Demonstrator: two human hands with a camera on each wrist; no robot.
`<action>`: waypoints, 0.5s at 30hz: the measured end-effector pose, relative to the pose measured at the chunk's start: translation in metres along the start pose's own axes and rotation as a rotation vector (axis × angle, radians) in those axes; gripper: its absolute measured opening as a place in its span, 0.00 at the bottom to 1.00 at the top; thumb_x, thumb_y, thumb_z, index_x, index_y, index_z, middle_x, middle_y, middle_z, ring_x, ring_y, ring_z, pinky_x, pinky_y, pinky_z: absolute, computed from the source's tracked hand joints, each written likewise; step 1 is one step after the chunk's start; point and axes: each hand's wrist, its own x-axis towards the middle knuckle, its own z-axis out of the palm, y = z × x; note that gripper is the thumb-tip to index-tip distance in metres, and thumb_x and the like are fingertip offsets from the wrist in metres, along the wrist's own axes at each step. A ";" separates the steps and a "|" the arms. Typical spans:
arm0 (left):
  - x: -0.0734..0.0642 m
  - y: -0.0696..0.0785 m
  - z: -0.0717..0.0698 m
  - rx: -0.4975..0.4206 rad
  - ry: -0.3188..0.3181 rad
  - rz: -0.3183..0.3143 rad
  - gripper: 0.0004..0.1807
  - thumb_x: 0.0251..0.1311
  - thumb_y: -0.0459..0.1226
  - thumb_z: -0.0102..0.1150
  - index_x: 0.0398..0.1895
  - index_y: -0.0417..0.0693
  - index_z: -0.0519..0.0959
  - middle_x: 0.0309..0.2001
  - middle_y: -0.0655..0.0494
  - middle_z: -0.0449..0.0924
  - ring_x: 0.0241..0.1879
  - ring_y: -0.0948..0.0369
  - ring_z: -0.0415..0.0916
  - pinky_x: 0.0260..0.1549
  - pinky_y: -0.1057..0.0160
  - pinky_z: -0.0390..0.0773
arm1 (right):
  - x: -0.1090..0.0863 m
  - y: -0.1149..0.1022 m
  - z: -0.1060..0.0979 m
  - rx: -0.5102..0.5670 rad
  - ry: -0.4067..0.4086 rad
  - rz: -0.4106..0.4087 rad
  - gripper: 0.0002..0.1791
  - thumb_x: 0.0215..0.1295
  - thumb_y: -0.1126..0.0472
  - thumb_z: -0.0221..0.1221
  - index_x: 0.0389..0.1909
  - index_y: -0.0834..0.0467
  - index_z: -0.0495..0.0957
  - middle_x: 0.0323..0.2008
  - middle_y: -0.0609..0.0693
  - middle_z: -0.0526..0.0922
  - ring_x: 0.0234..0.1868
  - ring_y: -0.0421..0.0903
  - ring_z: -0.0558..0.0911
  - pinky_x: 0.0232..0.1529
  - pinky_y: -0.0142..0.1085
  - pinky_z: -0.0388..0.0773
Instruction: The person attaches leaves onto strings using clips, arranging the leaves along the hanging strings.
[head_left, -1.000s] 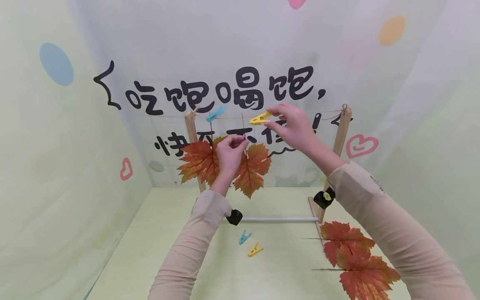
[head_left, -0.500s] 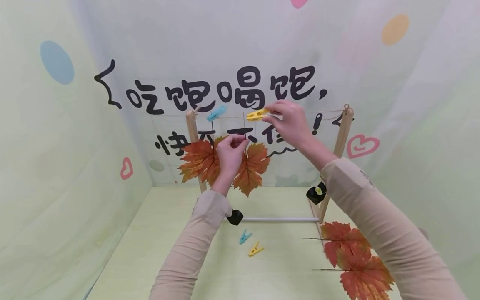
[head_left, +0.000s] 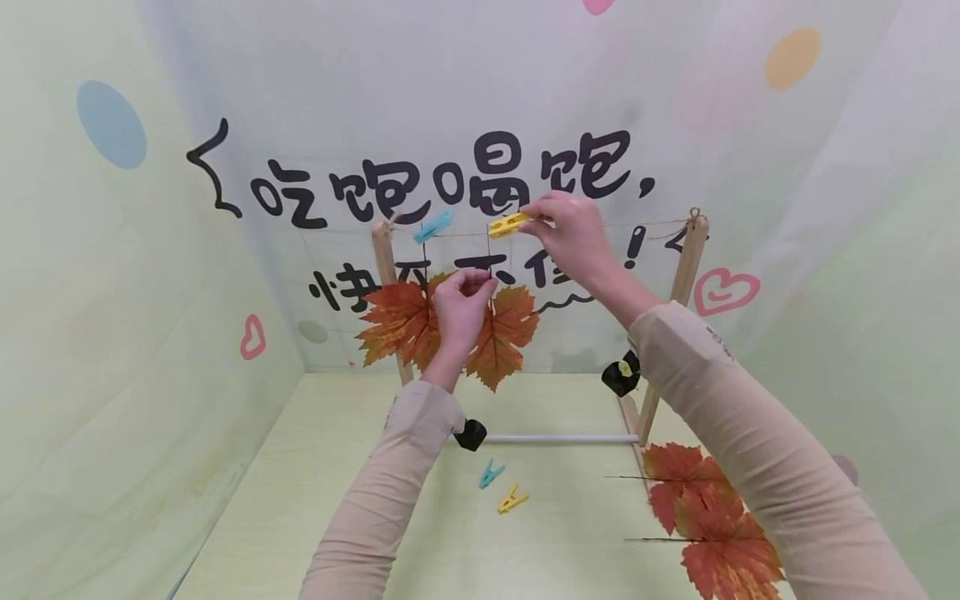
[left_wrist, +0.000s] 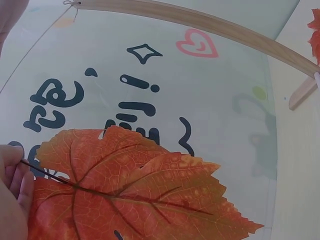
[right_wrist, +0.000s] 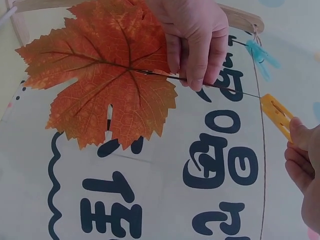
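My left hand (head_left: pixel 461 308) pinches the dark stem (right_wrist: pixel 210 85) of an orange-red artificial maple leaf (head_left: pixel 504 337). The leaf hangs below the fingers, its stem pointing up to the string (head_left: pixel 467 235). In my right hand (head_left: pixel 572 237) a yellow clothespin (head_left: pixel 507 225) is held by its handle end between thumb and fingers. Seen from the right wrist, the tip of that clothespin (right_wrist: pixel 272 110) is right at the string, where the stem's top end meets it. To the left, a blue clothespin (head_left: pixel 433 227) on the string holds another maple leaf (head_left: pixel 397 321), partly behind my left hand.
Two wooden posts (head_left: pixel 681 267) carry the string, with a white rod (head_left: pixel 558 438) low between them. On the table lie a blue clothespin (head_left: pixel 491 473), a yellow clothespin (head_left: pixel 513 499) and, at right, two overlapping maple leaves (head_left: pixel 723 542), partly covered by my right sleeve.
My right hand has moved left and slightly up, bringing the yellow clothespin from beside the stem to the stem's top at the string. The left hand has stayed in place.
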 end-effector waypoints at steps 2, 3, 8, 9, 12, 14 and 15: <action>0.000 0.000 0.001 0.005 -0.002 0.001 0.08 0.51 0.33 0.64 0.33 0.38 0.81 0.33 0.47 0.81 0.30 0.58 0.76 0.32 0.68 0.78 | 0.002 0.000 0.000 -0.019 -0.010 0.004 0.11 0.53 0.65 0.64 0.37 0.65 0.82 0.33 0.57 0.83 0.34 0.48 0.81 0.35 0.36 0.76; 0.000 0.001 0.001 0.006 -0.003 0.002 0.08 0.51 0.33 0.64 0.33 0.38 0.81 0.33 0.47 0.81 0.30 0.58 0.76 0.33 0.68 0.78 | 0.002 0.000 0.001 -0.023 -0.015 0.006 0.11 0.53 0.65 0.64 0.37 0.65 0.82 0.33 0.57 0.83 0.33 0.48 0.81 0.35 0.36 0.75; 0.000 0.000 0.001 0.001 0.001 0.004 0.08 0.52 0.34 0.63 0.33 0.37 0.81 0.33 0.47 0.81 0.30 0.58 0.76 0.33 0.68 0.78 | 0.004 -0.001 0.002 -0.029 -0.037 0.003 0.11 0.52 0.64 0.64 0.36 0.65 0.82 0.32 0.57 0.83 0.31 0.49 0.80 0.32 0.36 0.74; 0.000 0.000 0.001 0.000 0.004 0.002 0.08 0.52 0.34 0.64 0.33 0.37 0.81 0.33 0.47 0.81 0.30 0.58 0.76 0.33 0.68 0.78 | 0.004 0.000 0.003 -0.031 -0.039 0.001 0.11 0.52 0.64 0.64 0.36 0.65 0.82 0.32 0.57 0.83 0.31 0.49 0.80 0.32 0.36 0.74; 0.000 -0.002 0.001 -0.006 0.008 0.002 0.07 0.51 0.33 0.64 0.33 0.38 0.81 0.32 0.47 0.81 0.30 0.58 0.76 0.32 0.68 0.78 | 0.005 0.000 0.004 -0.036 -0.044 -0.004 0.10 0.52 0.65 0.64 0.35 0.66 0.82 0.31 0.57 0.83 0.30 0.49 0.79 0.31 0.36 0.74; 0.000 -0.003 0.001 -0.007 0.008 0.001 0.07 0.51 0.34 0.64 0.32 0.38 0.81 0.32 0.48 0.81 0.29 0.59 0.76 0.31 0.69 0.78 | 0.005 0.001 0.004 -0.038 -0.048 -0.003 0.10 0.52 0.65 0.64 0.35 0.66 0.82 0.31 0.58 0.83 0.30 0.49 0.79 0.31 0.36 0.73; -0.001 -0.004 0.001 -0.008 0.007 -0.001 0.07 0.51 0.34 0.64 0.32 0.39 0.81 0.32 0.48 0.81 0.29 0.59 0.76 0.31 0.69 0.78 | 0.006 0.001 0.004 -0.040 -0.048 -0.003 0.10 0.52 0.65 0.64 0.35 0.66 0.82 0.31 0.58 0.83 0.30 0.49 0.79 0.32 0.36 0.73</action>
